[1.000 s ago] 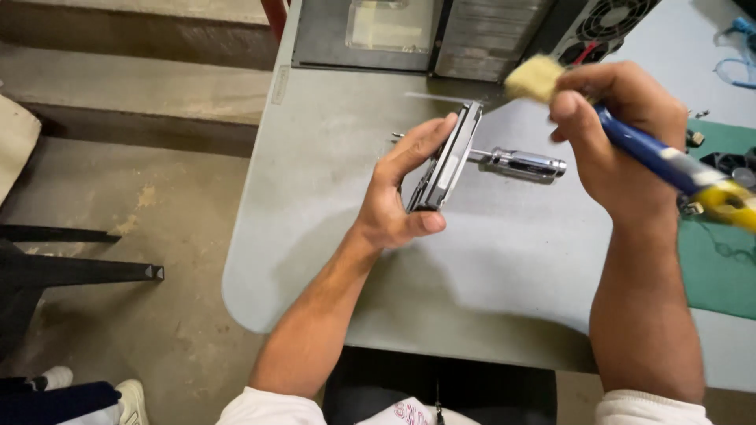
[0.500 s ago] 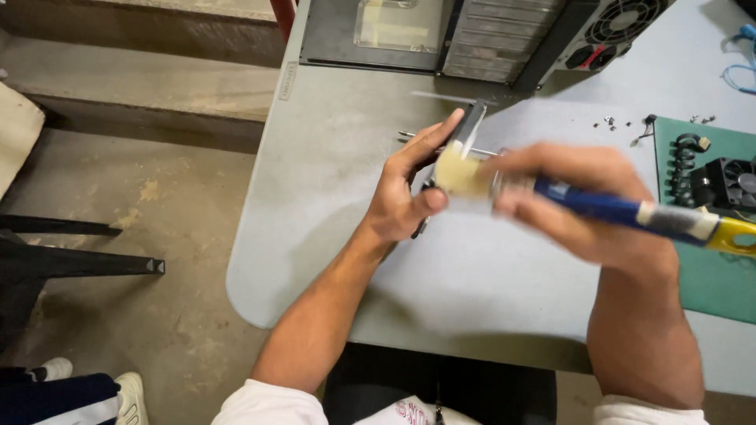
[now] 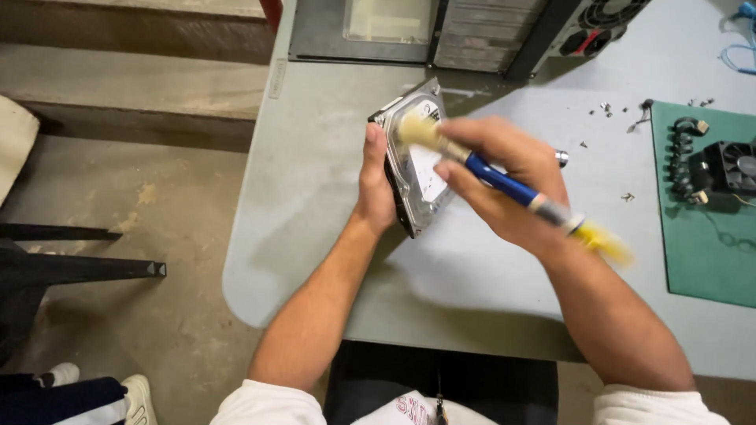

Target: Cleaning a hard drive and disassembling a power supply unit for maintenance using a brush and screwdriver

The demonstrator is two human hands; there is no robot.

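My left hand (image 3: pixel 376 185) holds a metal hard drive (image 3: pixel 416 169) tilted up on its edge above the grey table (image 3: pixel 315 173), with the labelled face turned toward me. My right hand (image 3: pixel 508 185) grips a brush with a blue and yellow handle (image 3: pixel 504 185). Its pale bristles (image 3: pixel 416 130) press on the upper part of the drive's face. The brush is blurred from motion.
An open computer case (image 3: pixel 457 27) lies at the table's far edge. A green mat (image 3: pixel 701 252) at the right carries a black fan (image 3: pixel 728 167) and a cable. Small screws (image 3: pixel 606 110) are scattered near it. A dark chair (image 3: pixel 47 267) stands on the floor at left.
The drive has turned from edge-on to face toward me. The brush swept from upper right down onto the drive and now sits at its upper face.
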